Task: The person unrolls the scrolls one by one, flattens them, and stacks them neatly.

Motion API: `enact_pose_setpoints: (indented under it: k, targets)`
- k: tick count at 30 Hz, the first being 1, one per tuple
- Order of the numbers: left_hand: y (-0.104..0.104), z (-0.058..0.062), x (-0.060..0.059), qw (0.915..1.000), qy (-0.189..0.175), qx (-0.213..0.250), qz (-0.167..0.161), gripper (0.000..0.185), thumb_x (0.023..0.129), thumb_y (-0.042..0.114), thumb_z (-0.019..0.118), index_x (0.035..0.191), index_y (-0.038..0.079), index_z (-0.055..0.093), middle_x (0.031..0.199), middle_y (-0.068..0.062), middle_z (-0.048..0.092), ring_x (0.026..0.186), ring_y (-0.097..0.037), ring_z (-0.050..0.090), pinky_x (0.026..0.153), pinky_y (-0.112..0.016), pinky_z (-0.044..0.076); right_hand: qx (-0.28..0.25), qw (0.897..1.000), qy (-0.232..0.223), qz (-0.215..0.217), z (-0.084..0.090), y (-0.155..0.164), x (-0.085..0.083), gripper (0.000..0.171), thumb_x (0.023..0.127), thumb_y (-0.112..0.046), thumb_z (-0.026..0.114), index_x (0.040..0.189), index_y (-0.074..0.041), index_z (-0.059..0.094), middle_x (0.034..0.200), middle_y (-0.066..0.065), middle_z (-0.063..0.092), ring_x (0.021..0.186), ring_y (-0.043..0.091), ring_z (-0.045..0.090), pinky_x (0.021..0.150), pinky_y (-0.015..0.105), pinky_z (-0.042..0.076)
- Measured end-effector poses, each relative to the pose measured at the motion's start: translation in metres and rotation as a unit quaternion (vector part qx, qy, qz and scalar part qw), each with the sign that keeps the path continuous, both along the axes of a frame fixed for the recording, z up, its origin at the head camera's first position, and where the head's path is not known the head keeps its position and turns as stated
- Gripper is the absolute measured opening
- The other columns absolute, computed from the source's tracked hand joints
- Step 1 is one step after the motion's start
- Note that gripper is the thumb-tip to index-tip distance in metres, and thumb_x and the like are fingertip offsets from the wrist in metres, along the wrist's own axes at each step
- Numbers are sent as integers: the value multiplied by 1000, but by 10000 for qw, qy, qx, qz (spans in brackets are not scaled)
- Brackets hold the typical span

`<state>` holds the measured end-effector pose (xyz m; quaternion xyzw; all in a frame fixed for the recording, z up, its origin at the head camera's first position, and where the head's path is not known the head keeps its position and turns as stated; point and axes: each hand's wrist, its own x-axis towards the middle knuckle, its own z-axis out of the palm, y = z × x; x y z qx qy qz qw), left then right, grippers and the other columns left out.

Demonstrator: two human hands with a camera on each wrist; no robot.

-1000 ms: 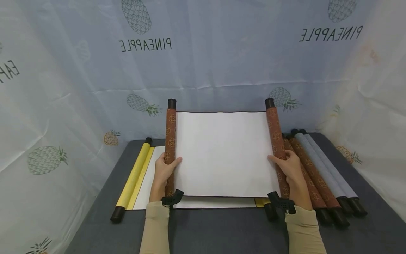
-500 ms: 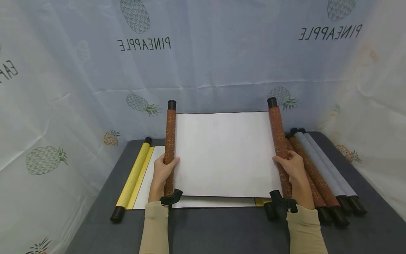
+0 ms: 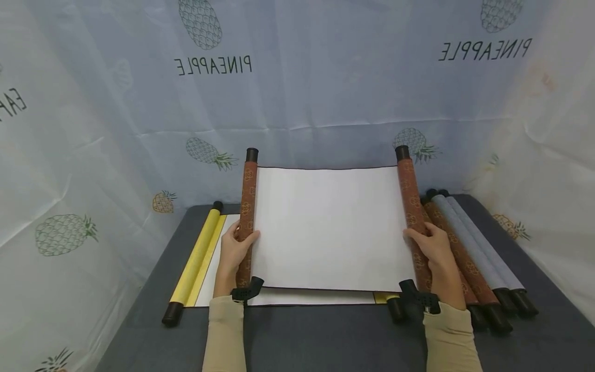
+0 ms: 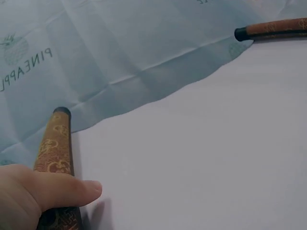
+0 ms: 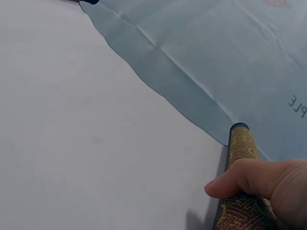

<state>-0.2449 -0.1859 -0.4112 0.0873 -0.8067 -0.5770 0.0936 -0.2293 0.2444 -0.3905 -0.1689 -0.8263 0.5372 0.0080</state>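
Far left on the grey table [image 3: 325,336] I see the yellow scroll [image 3: 197,256], unrolled flat, in the same place as a second ago. Over it the brown scroll's white sheet [image 3: 330,227] is held off the table, tilted up toward the pineapple curtain [image 3: 325,93].

Left hand [image 3: 234,250] grips the left roller [image 3: 246,217], fingers curled round it, thumb [image 4: 72,189] lying across onto the sheet. This roller has drifted slightly left and leans more than before.

Right hand [image 3: 429,248] grips the right roller [image 3: 411,206] the same way, thumb [image 5: 235,182] over the front. It has moved right, so more sheet shows.

Just right of it, rolled scrolls [image 3: 469,243] lie side by side, unmoved.
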Motion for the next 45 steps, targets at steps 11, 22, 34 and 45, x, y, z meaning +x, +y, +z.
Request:
enact_pose_setpoints:
  k: [11, 22, 34, 45]
  targets:
    - [-2, 0, -4, 9981, -358, 448, -224, 55, 97, 20, 54, 145, 2, 34, 142, -23, 47, 128, -35, 49, 106, -51, 42, -101, 9993, -359, 67, 8, 2, 2, 82, 96, -31, 52, 153, 4, 6, 160, 30, 2, 148, 48, 10, 118, 60, 18]
    - [-2, -2, -2, 9997, -126, 105, -169, 54, 94, 21, 59, 140, -1, 41, 130, -25, 55, 113, -33, 57, 87, -33, 48, -448, 9985, -305, 53, 3, 3, 0, 80, 97, -31, 46, 153, 3, 1, 161, 27, -2, 148, 45, 11, 119, 59, 19]
    - [-7, -1, 3, 9986, -505, 133, -43, 85, 84, 22, 73, 151, 6, 23, 140, -23, 47, 120, -36, 54, 98, -46, 47, -499, 9976, -140, -456, -2, 4, -1, 87, 89, -24, 64, 154, 0, 12, 161, 26, 6, 147, 47, 15, 117, 60, 23]
    - [-11, 2, 6, 9991, -399, 105, -63, 70, 90, 18, 66, 148, 1, 30, 147, -25, 39, 134, -40, 41, 108, -54, 39, -532, 9969, -70, -581, 0, 9, 0, 79, 92, -19, 57, 154, 0, 13, 161, 26, 10, 147, 45, 17, 118, 59, 22]
